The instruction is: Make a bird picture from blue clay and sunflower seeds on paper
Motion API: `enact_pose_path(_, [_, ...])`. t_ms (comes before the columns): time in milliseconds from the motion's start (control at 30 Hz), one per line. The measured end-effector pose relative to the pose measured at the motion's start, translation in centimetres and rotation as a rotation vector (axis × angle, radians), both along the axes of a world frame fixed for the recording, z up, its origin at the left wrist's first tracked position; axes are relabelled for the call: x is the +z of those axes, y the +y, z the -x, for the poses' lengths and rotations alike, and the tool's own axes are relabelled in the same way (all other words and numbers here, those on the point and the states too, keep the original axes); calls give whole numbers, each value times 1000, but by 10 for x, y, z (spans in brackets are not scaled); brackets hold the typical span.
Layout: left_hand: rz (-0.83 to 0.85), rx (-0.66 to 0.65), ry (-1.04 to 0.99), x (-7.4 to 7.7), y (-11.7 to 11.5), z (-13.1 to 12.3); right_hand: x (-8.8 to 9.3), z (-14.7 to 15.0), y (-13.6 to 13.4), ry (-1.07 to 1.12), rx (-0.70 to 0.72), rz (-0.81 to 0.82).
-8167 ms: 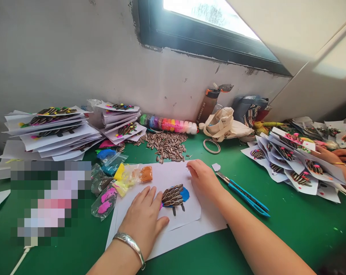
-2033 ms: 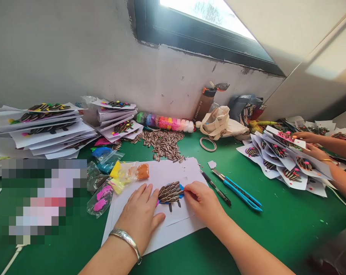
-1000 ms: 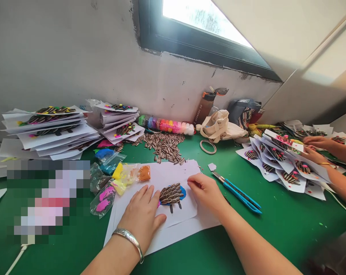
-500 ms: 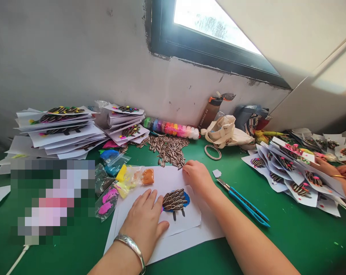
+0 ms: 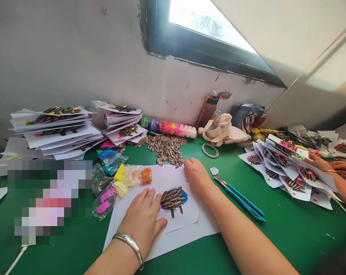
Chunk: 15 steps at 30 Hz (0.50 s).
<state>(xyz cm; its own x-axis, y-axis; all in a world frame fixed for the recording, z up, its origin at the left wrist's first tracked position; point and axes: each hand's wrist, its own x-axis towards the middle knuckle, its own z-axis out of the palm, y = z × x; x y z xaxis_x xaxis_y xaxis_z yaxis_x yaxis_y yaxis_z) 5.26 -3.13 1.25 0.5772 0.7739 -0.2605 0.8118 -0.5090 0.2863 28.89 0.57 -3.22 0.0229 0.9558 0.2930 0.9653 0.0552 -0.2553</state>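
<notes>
My left hand (image 5: 144,215), a silver bangle at its wrist, lies with fingers spread on a small sheet of white paper (image 5: 187,222). On that sheet is a craft picture (image 5: 173,198) of overlapping sunflower seeds on a blue patch, with two dark leg-like seeds below and a bit of pink by my left fingertips. A larger white sheet (image 5: 158,253) lies underneath. My right hand (image 5: 198,173) is curled at the far right edge of the paper, beside a pile of striped sunflower seeds (image 5: 168,147). Its fingertips are hidden, so anything pinched there cannot be made out.
Bags of coloured clay (image 5: 105,200) lie left of the paper. A blue utility knife (image 5: 243,200) and a tape ring (image 5: 210,150) are right. Stacks of finished pictures (image 5: 61,141) stand left; a co-worker's hands (image 5: 321,164) are at another pile (image 5: 293,175) on the right.
The whole view has shifted slightly left. My right hand has moved a little to the right, away from the seed pile. My left hand stays flat on the paper.
</notes>
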Motion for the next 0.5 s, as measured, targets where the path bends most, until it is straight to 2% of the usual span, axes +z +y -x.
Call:
enact_pose_path(100, [-6, -6, 9, 0, 0, 0, 1, -3, -2, 61, -61, -35])
enact_pose_path(233, [-1, 0, 12, 1, -1, 1, 11, -2, -13, 192, -119, -44])
enact_pose_path(333, [7, 3, 1, 1, -2, 2, 17, 4, -25, 490, -76, 40])
enact_pose_path(500, [4, -3, 15, -2, -1, 1, 18, 18, -48, 981, -43, 275])
